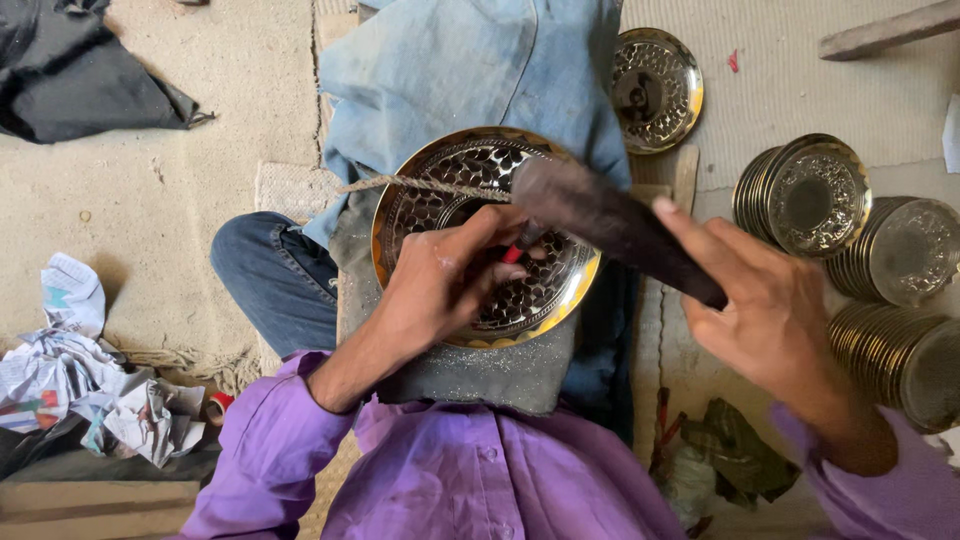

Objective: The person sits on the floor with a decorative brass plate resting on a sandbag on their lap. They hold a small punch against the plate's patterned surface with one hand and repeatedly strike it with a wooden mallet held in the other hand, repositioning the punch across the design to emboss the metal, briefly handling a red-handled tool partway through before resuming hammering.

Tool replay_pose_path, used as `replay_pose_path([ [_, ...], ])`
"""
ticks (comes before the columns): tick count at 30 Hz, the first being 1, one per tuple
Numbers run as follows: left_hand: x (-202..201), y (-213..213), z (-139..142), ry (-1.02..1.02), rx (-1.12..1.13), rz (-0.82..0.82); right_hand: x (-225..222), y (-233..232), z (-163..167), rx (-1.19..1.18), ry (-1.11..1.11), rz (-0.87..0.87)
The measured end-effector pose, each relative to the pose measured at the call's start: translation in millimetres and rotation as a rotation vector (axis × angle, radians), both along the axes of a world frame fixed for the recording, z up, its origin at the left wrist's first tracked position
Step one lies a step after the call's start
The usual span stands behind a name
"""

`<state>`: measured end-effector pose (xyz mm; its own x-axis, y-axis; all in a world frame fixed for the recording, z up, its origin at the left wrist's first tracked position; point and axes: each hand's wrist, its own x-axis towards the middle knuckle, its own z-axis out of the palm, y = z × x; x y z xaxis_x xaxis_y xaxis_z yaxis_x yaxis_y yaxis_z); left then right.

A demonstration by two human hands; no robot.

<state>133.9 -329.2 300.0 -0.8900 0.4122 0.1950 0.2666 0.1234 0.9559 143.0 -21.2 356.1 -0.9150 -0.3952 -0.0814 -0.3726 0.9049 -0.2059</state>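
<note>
- Hands: two, both the person's own. The left hand (440, 285) rests on the brass plate (480, 235), its fingers (475, 240) pinching a small red-handled punch (513, 254) so that the tip stands on the patterned face. Holding it low like this seems to keep the tip from wandering.
- Right hand (770, 310) grips the far end of a dark, flat-faced mallet (610, 222), fingers wrapped and pressed together round the shaft. The head hangs just above the punch, over the middle of the plate.
- Plate being worked: one, round, gold-rimmed, with a pierced or embossed honeycomb pattern. It lies on a grey padded cloth (500, 375) over the person's lap, probably so the soft backing gives under each blow and stops the metal sliding.
- Twisted cord (420, 184): one, stretched across the plate's upper rim; I cannot tell where it is fastened.
- Loose plate (655, 88): one, lying flat on the floor mat just beyond the knee, apart from the stacks.
- Plate stacks (850, 260): three, leaning on edge beside the right hand, near enough to reach without shifting. The plates in each are too tightly packed to count.
- Crumpled paper (90, 385): one heap, on the floor at the left side.
- Dark cloth (80, 70): one, at the far left corner, well apart from the work.
- Wooden bar (885, 32): one, on the mat at the far right.
</note>
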Motion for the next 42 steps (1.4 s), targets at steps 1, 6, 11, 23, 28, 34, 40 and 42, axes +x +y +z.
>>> replay_pose_path([
  [1,-1.7,-0.7,-0.6,0.005,0.002,-0.001,-2.8,-2.2,0.5,-0.206,-0.042,-0.008],
  [6,-4.4,-5.7,-0.8,0.0,-0.023,-0.025,-11.1,-7.1,0.4,0.026,-0.052,-0.003],
  [11,-6.7,-14.0,2.9,0.019,-0.03,-0.035,-11.1,-13.1,-1.5,-0.174,-0.071,0.013],
  [23,-13.1,-22.8,10.1,0.009,-0.049,-0.063,-13.1,-20.8,-1.1,-0.16,-0.101,-0.015],
  [28,-16.0,-29.0,10.0,0.052,-0.084,-0.084,-15.5,-24.7,-3.2,-0.352,-0.083,-0.002],
  [34,-19.8,-32.2,11.1,0.025,-0.058,-0.108,-18.5,-27.9,-1.4,-0.331,-0.1,-0.028],
  [40,-22.5,-34.3,14.7,0.014,-0.105,-0.116,-20.3,-29.4,-1.9,-0.333,-0.144,-0.022],
  [42,-25.5,-34.8,14.9,0.018,-0.135,-0.119,-22.4,-28.9,-1.5,0.091,-0.05,0.041],
])
